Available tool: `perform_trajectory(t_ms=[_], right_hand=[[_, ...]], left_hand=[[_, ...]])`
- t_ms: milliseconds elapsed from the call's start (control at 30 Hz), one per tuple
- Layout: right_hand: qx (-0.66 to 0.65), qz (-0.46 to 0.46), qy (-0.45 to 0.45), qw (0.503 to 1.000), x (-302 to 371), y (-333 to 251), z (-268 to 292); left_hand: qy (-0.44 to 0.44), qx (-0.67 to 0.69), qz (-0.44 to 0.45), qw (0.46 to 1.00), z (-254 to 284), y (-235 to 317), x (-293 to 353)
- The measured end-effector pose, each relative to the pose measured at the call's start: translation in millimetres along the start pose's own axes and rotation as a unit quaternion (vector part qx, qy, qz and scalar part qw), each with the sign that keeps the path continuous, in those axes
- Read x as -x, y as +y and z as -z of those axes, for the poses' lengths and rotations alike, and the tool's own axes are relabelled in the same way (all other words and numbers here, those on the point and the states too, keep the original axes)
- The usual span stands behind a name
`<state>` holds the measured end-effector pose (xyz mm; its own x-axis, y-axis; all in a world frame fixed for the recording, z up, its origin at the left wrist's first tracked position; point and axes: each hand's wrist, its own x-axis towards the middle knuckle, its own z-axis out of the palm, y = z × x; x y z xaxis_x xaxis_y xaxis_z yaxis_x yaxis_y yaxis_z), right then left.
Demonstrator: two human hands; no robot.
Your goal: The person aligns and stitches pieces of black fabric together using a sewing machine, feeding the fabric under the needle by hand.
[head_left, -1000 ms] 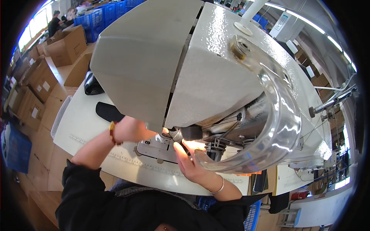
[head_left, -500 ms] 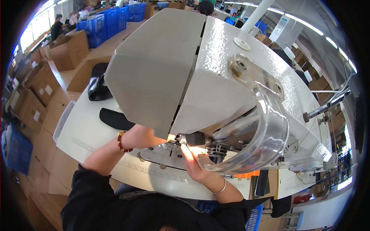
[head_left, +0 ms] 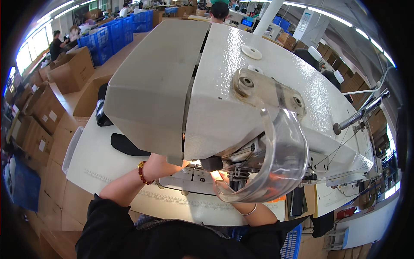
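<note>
A large white sewing machine [head_left: 233,86] fills the middle of the view, its head over the work area. My left hand [head_left: 162,168], with a beaded bracelet at the wrist, reaches under the head from the left; the machine hides its fingers. From the right, my right hand [head_left: 217,176] is beside the lit needle area, mostly covered by the curved clear guard [head_left: 286,146] and the metal parts. What either hand holds cannot be seen. A flat black piece [head_left: 126,144] lies on the white table [head_left: 92,151] left of my left hand.
A shiny black item [head_left: 102,117] sits at the table's far left, partly behind the machine. A dark phone-like slab [head_left: 297,201] lies at the right. Cardboard boxes [head_left: 71,71] and blue crates [head_left: 95,46] stand on the floor. Another person [head_left: 220,11] is beyond the machine.
The view has shifted, so the machine appears farther left and lower. My right hand has moved behind the clear guard, and its fingers show less. My left hand stays under the machine head.
</note>
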<state>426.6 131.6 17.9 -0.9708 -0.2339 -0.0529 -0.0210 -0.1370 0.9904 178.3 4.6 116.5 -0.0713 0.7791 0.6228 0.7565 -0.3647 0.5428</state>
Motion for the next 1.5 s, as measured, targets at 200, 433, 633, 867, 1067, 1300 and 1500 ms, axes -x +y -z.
perform_trajectory(t_ms=[200, 433, 633, 867, 1067, 1300, 1500], right_hand=[[-0.562, -0.155, -0.027, 0.812, -14, 30, 4], [-0.606, -0.42, 0.195, 0.647, -31, 85, 14], [-0.57, -0.396, 0.275, 0.665, -37, 115, 37], [-0.931, -0.233, 0.177, 0.216, -69, 99, 56], [-0.942, -0.268, 0.188, 0.073, -87, 92, 62], [-0.934, -0.315, 0.143, 0.084, -96, 104, 67], [-0.935, -0.319, 0.13, 0.088, -96, 110, 69]], left_hand=[[-0.012, -0.025, 0.016, 0.999, 1, -2, 1], [0.012, 0.115, -0.028, 0.993, 19, -73, 11], [-0.055, 0.159, 0.055, 0.984, 90, -47, -2], [-0.128, 0.315, 0.241, 0.909, 107, 21, 50], [-0.001, 0.372, 0.311, 0.874, 86, 30, 85], [0.057, 0.467, 0.298, 0.83, 80, 30, 88], [0.056, 0.485, 0.312, 0.815, 82, 28, 90]])
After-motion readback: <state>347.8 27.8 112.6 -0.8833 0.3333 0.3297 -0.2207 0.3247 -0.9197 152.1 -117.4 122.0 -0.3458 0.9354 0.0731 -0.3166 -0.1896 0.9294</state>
